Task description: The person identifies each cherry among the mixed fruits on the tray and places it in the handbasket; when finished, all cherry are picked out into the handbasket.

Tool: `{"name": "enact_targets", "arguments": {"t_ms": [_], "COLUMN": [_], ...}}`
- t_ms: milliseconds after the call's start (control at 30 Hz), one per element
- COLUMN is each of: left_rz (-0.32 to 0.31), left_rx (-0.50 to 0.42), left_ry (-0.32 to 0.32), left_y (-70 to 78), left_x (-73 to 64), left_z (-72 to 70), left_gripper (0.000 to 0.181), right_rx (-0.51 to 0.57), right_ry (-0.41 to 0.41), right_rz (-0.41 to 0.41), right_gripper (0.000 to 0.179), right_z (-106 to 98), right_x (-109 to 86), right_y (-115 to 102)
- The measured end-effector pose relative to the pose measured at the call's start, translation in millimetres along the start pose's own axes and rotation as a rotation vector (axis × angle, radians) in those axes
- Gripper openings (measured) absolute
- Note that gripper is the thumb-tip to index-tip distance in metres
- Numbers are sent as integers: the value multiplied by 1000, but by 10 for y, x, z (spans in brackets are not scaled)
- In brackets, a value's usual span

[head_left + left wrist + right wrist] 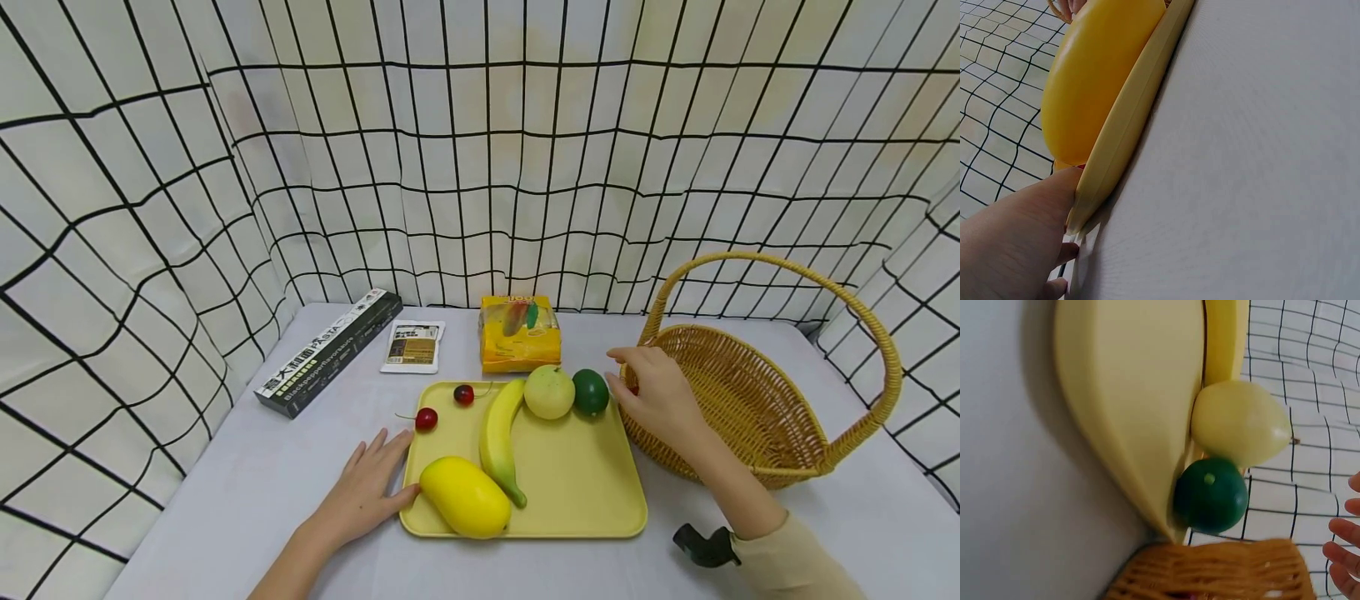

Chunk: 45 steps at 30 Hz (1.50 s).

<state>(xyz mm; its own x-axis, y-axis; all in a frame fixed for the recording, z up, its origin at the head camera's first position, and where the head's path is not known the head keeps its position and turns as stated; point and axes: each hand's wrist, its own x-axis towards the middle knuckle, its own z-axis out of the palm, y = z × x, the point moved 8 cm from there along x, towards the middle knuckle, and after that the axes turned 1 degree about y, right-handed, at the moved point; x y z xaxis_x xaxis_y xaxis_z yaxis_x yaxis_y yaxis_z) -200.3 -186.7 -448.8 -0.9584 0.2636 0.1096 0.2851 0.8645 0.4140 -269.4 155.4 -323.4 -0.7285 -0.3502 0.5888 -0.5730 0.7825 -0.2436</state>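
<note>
My left hand [367,482] rests at the left rim of a yellow tray [577,492], fingers straight and thumb beside a yellow mango [467,498]. In the left wrist view the thumb lies against the tray's edge. My right hand [663,396] is over the left rim of a wicker basket [738,392], fingers apart and nothing between them. Just left of it, a dark green round fruit [1211,495] sits in the tray's corner against a pale yellow-green fruit [1240,422]. A banana [497,442] lies mid-tray. Two cherries [426,419] are at the tray's upper left.
Behind the tray stands a yellow package [521,335] with a mango picture. Left of that are a small white-and-brown sachet [412,347] and a long black pasta box [330,354]. The basket's tall handle [888,358] arches up at the right. Grid-patterned cloth encloses the table.
</note>
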Motion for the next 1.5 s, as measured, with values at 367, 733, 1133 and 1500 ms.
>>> {"name": "enact_targets", "arguments": {"t_ms": [367,733,1133,1500], "left_rz": [-10,-18,-9,-3], "left_rx": [2,0,1,5], "left_ry": [-6,-17,-7,-11], "left_y": [-10,-12,-2,6], "left_x": [0,-1,-4,-2], "left_z": [0,8,-3,-1], "left_gripper": [72,73,72,71], "right_rx": [2,14,10,-49], "right_ry": [22,33,-56,-202], "right_rz": [-133,-242,-309,-359], "right_gripper": [33,32,29,34], "right_z": [181,383,758,1127], "right_x": [156,272,399,440], "right_y": [-367,-617,-851,-1058]}}
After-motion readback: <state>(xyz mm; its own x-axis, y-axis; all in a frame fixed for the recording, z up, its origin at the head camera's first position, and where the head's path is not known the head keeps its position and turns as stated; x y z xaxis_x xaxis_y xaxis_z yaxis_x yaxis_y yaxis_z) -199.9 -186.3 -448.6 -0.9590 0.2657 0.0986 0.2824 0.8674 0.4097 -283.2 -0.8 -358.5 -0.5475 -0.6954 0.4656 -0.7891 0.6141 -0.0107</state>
